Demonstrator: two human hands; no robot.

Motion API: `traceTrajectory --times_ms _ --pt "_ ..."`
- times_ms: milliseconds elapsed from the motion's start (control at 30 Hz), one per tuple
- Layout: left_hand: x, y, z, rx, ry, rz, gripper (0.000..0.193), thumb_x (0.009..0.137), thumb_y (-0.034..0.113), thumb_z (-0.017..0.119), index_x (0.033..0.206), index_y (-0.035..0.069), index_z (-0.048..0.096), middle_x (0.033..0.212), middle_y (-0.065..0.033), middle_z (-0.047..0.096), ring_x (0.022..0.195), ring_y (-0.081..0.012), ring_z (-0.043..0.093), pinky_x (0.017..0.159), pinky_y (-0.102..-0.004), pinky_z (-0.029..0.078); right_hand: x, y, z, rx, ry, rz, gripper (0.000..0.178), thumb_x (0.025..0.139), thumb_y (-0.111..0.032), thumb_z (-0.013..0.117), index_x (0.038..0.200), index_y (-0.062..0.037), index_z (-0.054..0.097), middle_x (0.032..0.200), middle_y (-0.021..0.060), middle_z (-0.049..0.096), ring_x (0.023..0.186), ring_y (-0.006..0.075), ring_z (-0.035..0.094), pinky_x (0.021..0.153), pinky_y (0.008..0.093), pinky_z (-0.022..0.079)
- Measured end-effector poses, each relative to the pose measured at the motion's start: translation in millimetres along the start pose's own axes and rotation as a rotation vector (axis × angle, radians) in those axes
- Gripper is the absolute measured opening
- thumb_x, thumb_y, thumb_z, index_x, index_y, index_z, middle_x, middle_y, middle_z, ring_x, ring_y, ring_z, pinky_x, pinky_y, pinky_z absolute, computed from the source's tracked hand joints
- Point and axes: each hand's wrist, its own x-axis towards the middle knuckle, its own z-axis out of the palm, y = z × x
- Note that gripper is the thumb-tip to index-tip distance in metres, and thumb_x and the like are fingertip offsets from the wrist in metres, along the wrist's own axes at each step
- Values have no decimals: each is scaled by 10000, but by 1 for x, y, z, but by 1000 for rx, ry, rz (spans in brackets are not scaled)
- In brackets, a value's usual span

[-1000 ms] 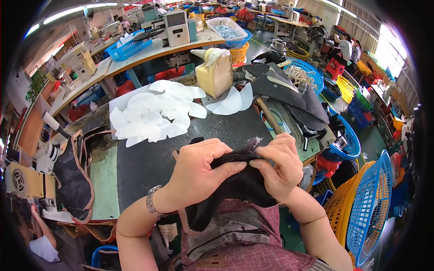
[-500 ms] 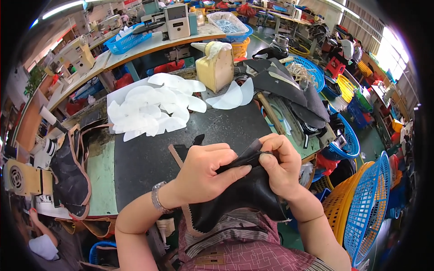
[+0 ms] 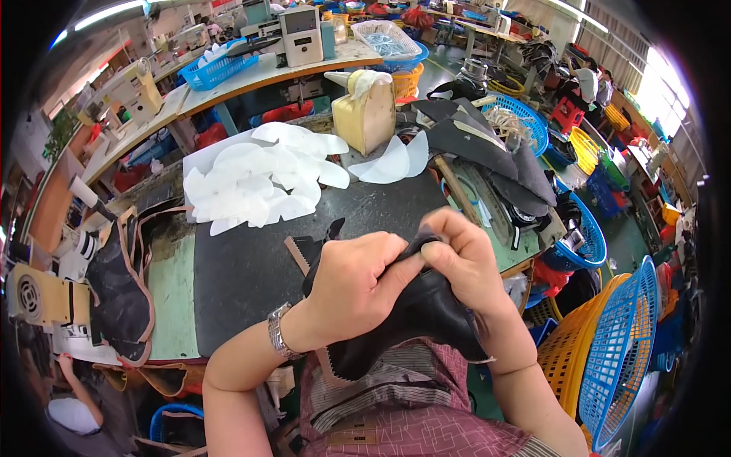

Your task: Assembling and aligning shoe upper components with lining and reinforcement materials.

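Observation:
In front of my chest I hold a black leather shoe upper [image 3: 415, 324] with a brown zigzag-cut edge. My left hand [image 3: 354, 286], a metal watch at its wrist, is closed with thumb and fingers pinching the upper's top edge. Close beside it, my right hand [image 3: 463, 259] is closed on the same edge, its thumb pressed on the folded dark material. The fingers hide most of the gripped part. Beyond the hands lies a black work mat [image 3: 244, 266], with a pile of white curved pieces [image 3: 259, 179] at its far side.
A yellowish block-shaped container [image 3: 364, 118] stands behind the mat, near a wooden-handled tool [image 3: 457, 189] and stacked dark sheets [image 3: 480, 141]. Other black uppers [image 3: 118, 286] hang at left. Blue and yellow baskets [image 3: 620, 354] stand at right. Another person's arm [image 3: 80, 388] shows lower left.
Both hands have come closer together, the right moving left and slightly up. The left hand has rolled over the edge, and the upper has shifted a little with them.

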Motion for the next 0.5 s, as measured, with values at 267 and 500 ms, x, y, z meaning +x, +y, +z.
traceTrajectory --times_ms 267,500 --pt "-7 3 -14 -22 9 -96 254 747 238 705 683 35 567 540 -118 512 439 -233 502 427 -282 382 -6 -3 -11 11 203 -37 326 803 -114 609 565 -67 389 586 -89 390 547 14 297 462 204 244" --pt "21 -43 -13 -619 31 -402 179 885 211 559 779 68 577 720 81 486 644 -14 403 559 -204 364 56 14 -89 -145 217 13 231 911 -270 480 862 -72 589 732 -29 530 674 73 474 647 213 391"
